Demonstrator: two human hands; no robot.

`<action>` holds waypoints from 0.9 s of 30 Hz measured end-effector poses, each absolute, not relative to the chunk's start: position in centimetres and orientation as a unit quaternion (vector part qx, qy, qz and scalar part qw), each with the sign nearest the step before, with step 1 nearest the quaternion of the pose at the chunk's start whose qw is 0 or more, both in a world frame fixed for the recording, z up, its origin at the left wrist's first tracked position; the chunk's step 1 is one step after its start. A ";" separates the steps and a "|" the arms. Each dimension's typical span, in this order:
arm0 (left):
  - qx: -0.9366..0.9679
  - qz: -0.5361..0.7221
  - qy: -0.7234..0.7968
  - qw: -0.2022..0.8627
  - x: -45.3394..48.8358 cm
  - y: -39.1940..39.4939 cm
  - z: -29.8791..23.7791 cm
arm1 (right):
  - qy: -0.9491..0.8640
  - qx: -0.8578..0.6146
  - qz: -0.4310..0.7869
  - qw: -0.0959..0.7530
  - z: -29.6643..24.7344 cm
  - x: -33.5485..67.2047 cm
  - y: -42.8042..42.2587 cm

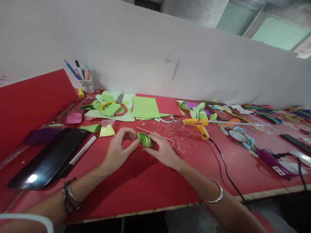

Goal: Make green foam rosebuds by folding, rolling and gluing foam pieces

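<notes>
A small rolled piece of green paper (143,139), striped with dark lines, is held above the red table between both hands. My left hand (121,145) pinches its left end with thumb and fingers. From the other side my right hand (163,149) grips the roll, its fingertips partly hidden behind the paper. Just beyond the hands lies a thin stick (167,139) among clear scraps. A green paper cone (91,127) and a small bag of yellow-green material (107,129) rest to the left of my left hand.
A yellow glue gun (199,126) with a black cord lies right of centre. Green sheets (146,107) and scissors (119,98) are at the back. At left are a black phone (48,157), a marker (80,155) and a pen cup (86,85). A purple power strip (273,163) sits right.
</notes>
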State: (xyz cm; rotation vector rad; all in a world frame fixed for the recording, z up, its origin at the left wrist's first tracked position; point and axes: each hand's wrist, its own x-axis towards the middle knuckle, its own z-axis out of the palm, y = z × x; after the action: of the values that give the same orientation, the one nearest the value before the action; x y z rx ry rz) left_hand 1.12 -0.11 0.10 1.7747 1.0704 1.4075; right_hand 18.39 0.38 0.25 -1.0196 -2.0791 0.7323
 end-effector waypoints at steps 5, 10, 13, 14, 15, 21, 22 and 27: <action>0.711 0.516 0.397 0.265 1.1 -0.3 0.3 | -0.804 -0.387 0.285 0.350 0.2 18.3 0.4; 0.738 0.501 0.401 0.209 0.9 -0.4 0.5 | -0.808 -0.388 0.266 0.355 0.2 18.1 0.2; 0.748 0.500 0.395 0.187 0.9 -0.4 0.6 | -0.810 -0.382 0.256 0.364 0.2 18.0 0.1; 0.753 0.499 0.391 0.178 0.9 -0.4 0.6 | -0.811 -0.379 0.254 0.366 0.2 18.0 0.1; 0.758 0.497 0.387 0.169 0.8 -0.4 0.7 | -0.811 -0.378 0.253 0.367 0.2 18.0 0.1; 0.769 0.487 0.388 0.145 0.8 -0.5 1.0 | -0.813 -0.393 0.248 0.351 0.0 18.0 0.1; 0.771 0.486 0.386 0.145 0.8 -0.5 1.0 | -0.813 -0.395 0.249 0.348 0.0 18.0 0.0; 0.776 0.489 0.370 0.146 0.7 -0.4 1.0 | -0.814 -0.380 0.275 0.342 0.3 18.0 -0.1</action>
State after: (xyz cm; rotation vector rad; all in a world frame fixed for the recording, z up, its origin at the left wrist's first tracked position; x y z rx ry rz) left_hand 0.73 -0.35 0.99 2.2358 1.0642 1.4083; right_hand 17.96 -0.13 0.30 -0.9878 -2.1168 0.7138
